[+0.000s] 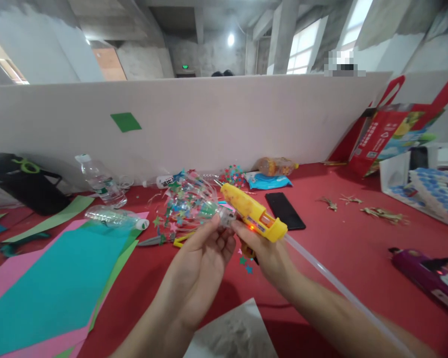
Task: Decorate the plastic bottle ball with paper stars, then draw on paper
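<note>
My right hand is wrapped round the handle of a yellow hot glue gun, whose red light is lit. A long translucent glue stick trails from its back end over my forearm. My left hand is closed at the neck end of a clear plastic bottle covered with coloured star stickers; the bottle's outline blurs into the clutter behind. The gun's nozzle points forward, above the bottle neck. Scissors lie beneath the bottle, and a few loose stars are on the red table below my hands.
Coloured paper sheets and plastic bottles lie left, near a black flask. A phone, blue packet and raffia-like bits lie right. A purple tool sits far right. White paper lies in front.
</note>
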